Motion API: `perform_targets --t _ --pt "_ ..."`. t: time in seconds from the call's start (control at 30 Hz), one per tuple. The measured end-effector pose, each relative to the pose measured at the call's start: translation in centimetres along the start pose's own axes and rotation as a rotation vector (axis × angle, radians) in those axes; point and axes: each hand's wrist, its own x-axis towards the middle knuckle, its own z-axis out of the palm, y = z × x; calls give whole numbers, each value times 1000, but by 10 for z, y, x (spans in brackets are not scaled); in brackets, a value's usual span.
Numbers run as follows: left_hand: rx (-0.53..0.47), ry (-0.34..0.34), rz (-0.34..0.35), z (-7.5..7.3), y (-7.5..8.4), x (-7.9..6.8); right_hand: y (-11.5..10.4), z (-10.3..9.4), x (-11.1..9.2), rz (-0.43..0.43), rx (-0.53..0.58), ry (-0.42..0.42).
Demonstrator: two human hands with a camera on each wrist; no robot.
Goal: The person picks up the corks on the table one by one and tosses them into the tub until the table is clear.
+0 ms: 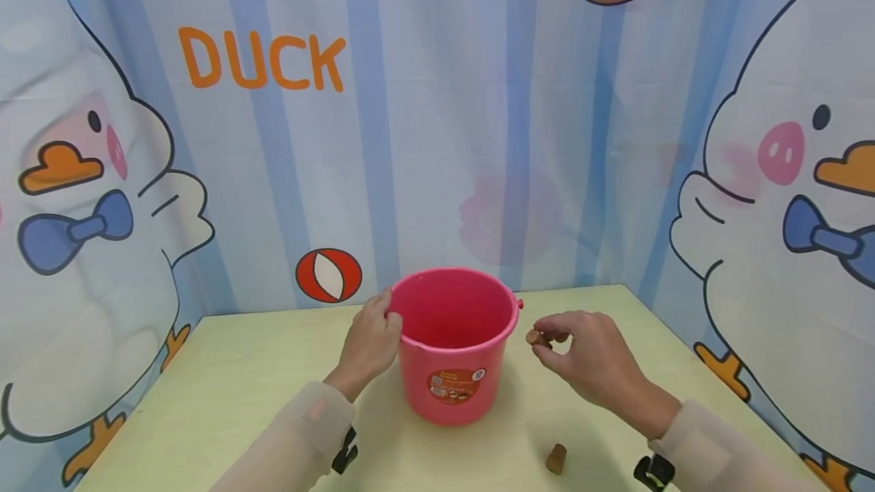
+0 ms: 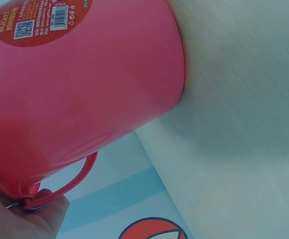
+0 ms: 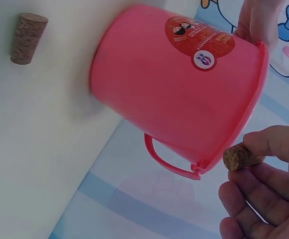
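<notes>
A pink bucket with a round orange-red label stands upright on the table. My left hand grips its rim on the left side, thumb over the edge, fingers by the handle joint. To the right of the bucket, my right hand pinches a cork stopper between thumb and fingers, apart from the rim and near its height. A second cork stopper lies on the table in front, below the right hand. The part of the bucket's floor that I could look into is hidden by its front wall.
The pale yellow table runs back to a blue striped curtain printed with ducks. The bucket's handle hangs down behind it. Dark wrist straps sit on both sleeves.
</notes>
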Motion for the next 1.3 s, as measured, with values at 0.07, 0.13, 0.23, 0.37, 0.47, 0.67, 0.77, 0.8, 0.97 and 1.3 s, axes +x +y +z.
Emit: perform_targets --t 0.07,0.13,0.23,0.37,0.47,0.67,0.77,0.8,0.97,1.3 --pt "-4 1 -1 0 0 0 -1 -1 2 -12 1 10" --pt "-8 -1 -5 0 1 0 -2 -2 4 -23 1 22" --pt "-9 -3 -7 0 1 0 -4 -2 8 -37 -1 36" --pt "-3 0 -5 0 1 0 -8 -1 14 -49 -5 46" --pt "-1 1 -6 0 0 0 -11 0 18 -50 -1 44" --pt "-2 3 -7 0 0 0 -18 1 22 -64 22 50" --pt "-1 3 -6 0 0 1 -21 2 25 -85 37 55" --pt "0 4 -5 0 0 1 -22 3 26 -90 40 56" --pt "-5 1 -15 0 0 0 -26 6 32 -91 41 49" --pt "-10 6 -18 0 1 -1 -30 13 39 -86 66 27"
